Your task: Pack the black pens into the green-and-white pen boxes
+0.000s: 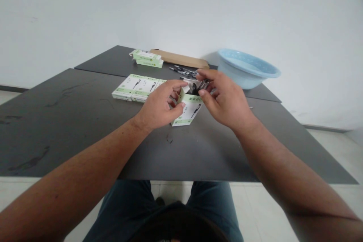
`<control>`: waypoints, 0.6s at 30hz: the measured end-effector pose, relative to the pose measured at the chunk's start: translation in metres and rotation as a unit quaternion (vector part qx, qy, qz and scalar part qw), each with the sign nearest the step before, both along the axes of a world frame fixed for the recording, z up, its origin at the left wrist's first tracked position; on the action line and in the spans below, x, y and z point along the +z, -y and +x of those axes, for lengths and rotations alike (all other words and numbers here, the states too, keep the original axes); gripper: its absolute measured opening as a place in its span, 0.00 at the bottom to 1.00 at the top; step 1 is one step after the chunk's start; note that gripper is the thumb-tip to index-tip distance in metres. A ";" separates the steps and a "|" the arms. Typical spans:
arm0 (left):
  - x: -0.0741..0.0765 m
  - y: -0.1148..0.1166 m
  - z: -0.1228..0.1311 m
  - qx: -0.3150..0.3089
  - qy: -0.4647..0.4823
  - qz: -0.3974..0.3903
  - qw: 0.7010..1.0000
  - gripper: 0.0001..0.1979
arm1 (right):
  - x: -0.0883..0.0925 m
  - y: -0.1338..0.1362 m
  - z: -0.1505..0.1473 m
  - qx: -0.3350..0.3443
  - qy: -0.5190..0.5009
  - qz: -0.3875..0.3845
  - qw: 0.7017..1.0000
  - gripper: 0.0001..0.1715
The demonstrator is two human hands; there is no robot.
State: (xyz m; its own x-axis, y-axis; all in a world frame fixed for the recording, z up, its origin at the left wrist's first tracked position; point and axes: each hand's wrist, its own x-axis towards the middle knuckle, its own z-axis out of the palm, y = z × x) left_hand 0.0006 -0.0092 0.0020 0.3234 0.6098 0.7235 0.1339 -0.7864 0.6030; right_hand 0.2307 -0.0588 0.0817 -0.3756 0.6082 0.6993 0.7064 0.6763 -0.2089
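A small white and green carton (187, 115) with a pen printed on its front stands tilted on the dark table, its top flaps up. My left hand (161, 106) grips it from the left, thumb on the front and fingers round the back. At the carton's open mouth, my right hand (227, 100) is closed on some dark, shiny pens (203, 84); how many I cannot tell. Dark contents show inside the opening. Just behind lie several loose pens (181, 70), partly hidden by my hands.
Flat cartons of the same kind (134, 87) lie in a row to the left. Two more cartons (147, 57) are stacked farther back. Behind the pens is a long brown cardboard piece (181, 59). A light blue basin (246, 68) stands at the back right, near the wall.
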 end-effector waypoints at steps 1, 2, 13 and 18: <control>0.000 0.000 0.000 0.002 -0.002 -0.001 1.000 0.33 | -0.002 0.001 0.001 -0.013 -0.011 -0.003 1.000 0.24; 0.000 0.000 0.000 0.003 -0.005 -0.001 1.000 0.33 | -0.005 0.002 0.001 -0.024 -0.016 -0.004 1.000 0.23; -0.001 -0.003 -0.003 0.004 -0.021 0.034 0.999 0.36 | -0.023 0.002 0.005 0.017 -0.012 0.034 0.999 0.24; 0.000 -0.003 -0.003 0.014 -0.030 0.053 0.998 0.35 | -0.026 0.004 0.003 0.011 0.033 0.032 0.999 0.20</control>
